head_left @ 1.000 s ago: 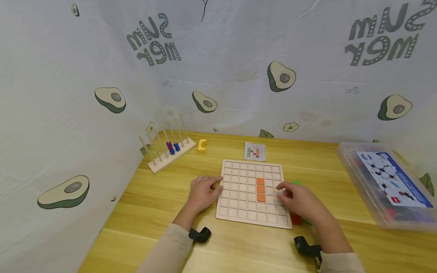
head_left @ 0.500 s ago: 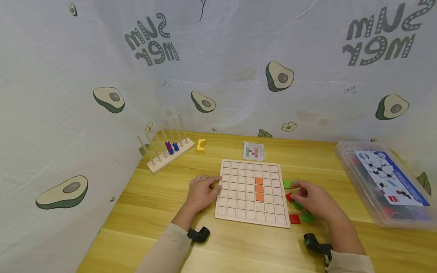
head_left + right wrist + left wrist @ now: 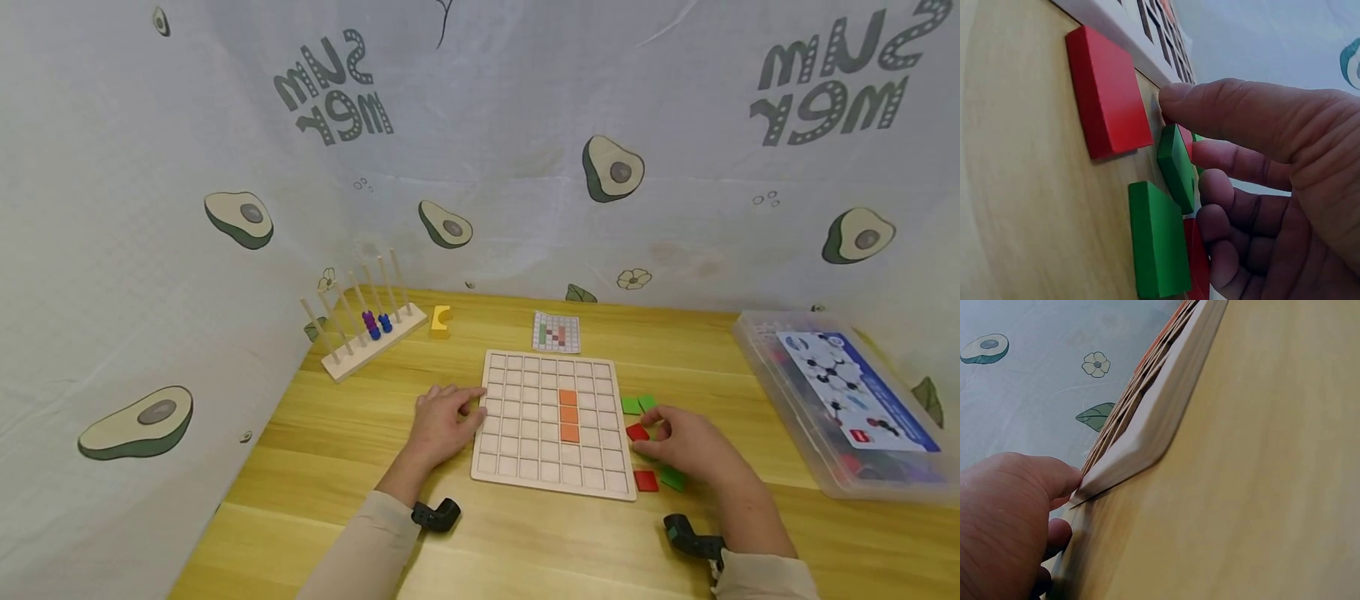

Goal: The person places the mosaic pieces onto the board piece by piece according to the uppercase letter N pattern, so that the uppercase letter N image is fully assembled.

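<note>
A pale wooden board (image 3: 525,454) with a square grid lies mid-table; three orange tiles (image 3: 569,415) fill part of one column. At its left edge, my left hand (image 3: 446,423) rests on the table with thumb and forefinger touching the rim. The left wrist view shows the thumb (image 3: 1054,477) against the board's corner. My right hand (image 3: 686,442) hovers over loose tiles beside the board's right edge, thumb and forefinger apart, nothing seen between them. Under and around it lie a red tile (image 3: 1110,94), a green tile (image 3: 1159,240) and several others, partly hidden by the fingers.
Behind the board lies a small pattern card (image 3: 557,332). A wooden peg rack (image 3: 375,342) with purple and blue beads stands at the back left, near a yellow block (image 3: 440,322). A clear plastic box (image 3: 806,433) is at the right. Patterned cloth (image 3: 525,167) hangs behind.
My right hand has moved right, off the board's right edge, and then settled lower over the loose tiles. My left hand keeps its place on the board's left edge.
</note>
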`<state>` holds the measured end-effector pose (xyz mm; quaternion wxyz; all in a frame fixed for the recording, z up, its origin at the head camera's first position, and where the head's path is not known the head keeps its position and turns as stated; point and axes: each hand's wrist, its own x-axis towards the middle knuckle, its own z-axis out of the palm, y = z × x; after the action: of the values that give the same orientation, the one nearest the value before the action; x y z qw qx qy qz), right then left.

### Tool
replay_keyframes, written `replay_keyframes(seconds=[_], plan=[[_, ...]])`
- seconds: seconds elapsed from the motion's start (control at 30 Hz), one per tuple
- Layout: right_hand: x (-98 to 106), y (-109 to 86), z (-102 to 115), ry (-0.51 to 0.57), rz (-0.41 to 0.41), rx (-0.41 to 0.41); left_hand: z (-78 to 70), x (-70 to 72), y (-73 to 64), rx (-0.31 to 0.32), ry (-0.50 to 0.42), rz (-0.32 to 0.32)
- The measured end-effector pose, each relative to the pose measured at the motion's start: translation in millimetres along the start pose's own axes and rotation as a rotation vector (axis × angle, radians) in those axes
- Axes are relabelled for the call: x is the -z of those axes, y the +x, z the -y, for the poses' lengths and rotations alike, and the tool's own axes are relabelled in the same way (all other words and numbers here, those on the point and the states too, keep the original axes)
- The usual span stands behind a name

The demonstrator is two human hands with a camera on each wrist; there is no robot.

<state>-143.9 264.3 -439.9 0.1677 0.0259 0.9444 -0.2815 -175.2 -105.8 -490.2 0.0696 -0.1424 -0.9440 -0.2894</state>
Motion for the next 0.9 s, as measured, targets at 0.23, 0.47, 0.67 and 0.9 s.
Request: replay_keyframes(seconds=[0.23,0.47,0.67,0.9], plan=[[-3,-0.7,0,0.004,-0.009,0.011,1.2,-2.2,0.4,0.006,0.001,-0.003],[-3,-0.5,-4,0.004,0.002,0.053,1.2,-2.6,0.6,0.009,-0.002,0.001],[-1,1.2,-8,0.012,-0.008,0.05,1.1,-2.2,0.3,0.01,-0.002,0.002],[1,1.1,-10,0.024,-0.01,0.063,0.9,-2.4,0.6,0.004,-0.002,0.0]])
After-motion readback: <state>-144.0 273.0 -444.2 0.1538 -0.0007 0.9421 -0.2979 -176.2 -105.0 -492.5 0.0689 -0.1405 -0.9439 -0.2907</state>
